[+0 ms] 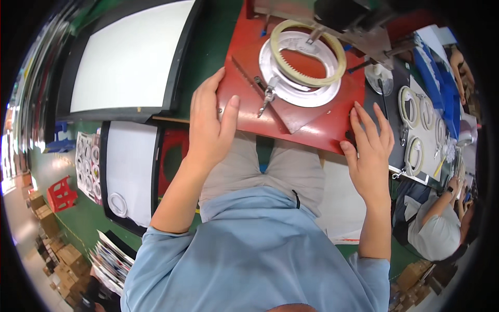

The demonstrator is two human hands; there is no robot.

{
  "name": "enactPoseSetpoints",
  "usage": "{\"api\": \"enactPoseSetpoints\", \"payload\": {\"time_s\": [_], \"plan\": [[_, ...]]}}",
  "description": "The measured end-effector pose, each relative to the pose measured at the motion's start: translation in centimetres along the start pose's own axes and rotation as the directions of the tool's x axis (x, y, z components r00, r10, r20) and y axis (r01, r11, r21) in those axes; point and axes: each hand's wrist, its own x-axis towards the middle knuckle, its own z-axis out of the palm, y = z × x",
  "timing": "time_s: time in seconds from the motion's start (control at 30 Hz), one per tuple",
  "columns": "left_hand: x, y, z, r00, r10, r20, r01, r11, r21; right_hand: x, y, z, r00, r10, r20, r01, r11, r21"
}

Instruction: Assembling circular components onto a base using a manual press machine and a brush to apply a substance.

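Note:
My left hand (210,122) rests at the left edge of a red board (247,112), its fingers stretched and thumb apart. At the board's right edge lies my right hand (370,148), fingers spread; neither hand holds anything. Between them, on a brownish-red plate (293,122), sits a flat white ring (322,99). A cream ring (340,52) with small teeth along its inner edge lies over the white one, slightly tilted. A small metal screw clamp (267,94) sticks out toward me at the ring's near left side.
Dark machine parts (353,15) overhang the board's far side. On the right table lie several cream hoops (414,156), a clear round dish (379,78) and blue bins (449,104); a co-worker (436,229) sits there. White-topped panels (132,57) stand at left, with a red stool (61,194) beyond.

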Motion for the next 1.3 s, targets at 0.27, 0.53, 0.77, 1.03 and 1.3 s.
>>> {"api": "enactPoseSetpoints", "payload": {"time_s": [0.27, 0.53, 0.77, 1.03, 1.3], "plan": [[1.6, 2.6, -2.6, 0.998, 0.063, -0.003, -0.063, 0.998, -0.003, 2.0, -0.2, -1.2, 0.959, 0.001, -0.282, 0.081, 0.957, 0.277], [6.9, 6.7, -1.9, 0.908, 0.411, 0.078, -0.414, 0.909, 0.036, 7.4, -1.9, 0.2, 0.870, -0.104, -0.483, 0.315, 0.870, 0.380], [8.0, 7.0, -0.4, 0.844, 0.483, 0.234, -0.521, 0.842, 0.142, 9.0, -1.5, 2.1, 0.879, -0.183, -0.439, 0.351, 0.874, 0.337], [9.0, 6.8, -2.2, 0.804, 0.472, 0.361, -0.501, 0.865, -0.017, 9.3, -1.4, 2.0, 0.873, -0.177, -0.454, 0.360, 0.861, 0.358], [9.8, 5.3, -3.1, 0.798, 0.473, 0.373, -0.485, 0.872, -0.068, 9.4, -3.6, 2.2, 0.849, -0.168, -0.502, 0.342, 0.897, 0.279]]}}
